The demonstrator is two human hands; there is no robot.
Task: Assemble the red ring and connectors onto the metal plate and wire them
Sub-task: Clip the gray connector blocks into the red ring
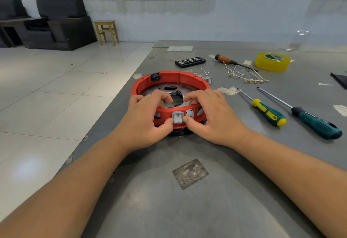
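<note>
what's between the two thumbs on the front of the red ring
In the head view, a white rocker switch sits in the red ring wall, directly between the left hand thumb and the right hand thumb.

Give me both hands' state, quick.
Left hand: grips the red ring, thumb pressing the switch.
Right hand: grips the ring, thumb on the switch's other side.
</note>
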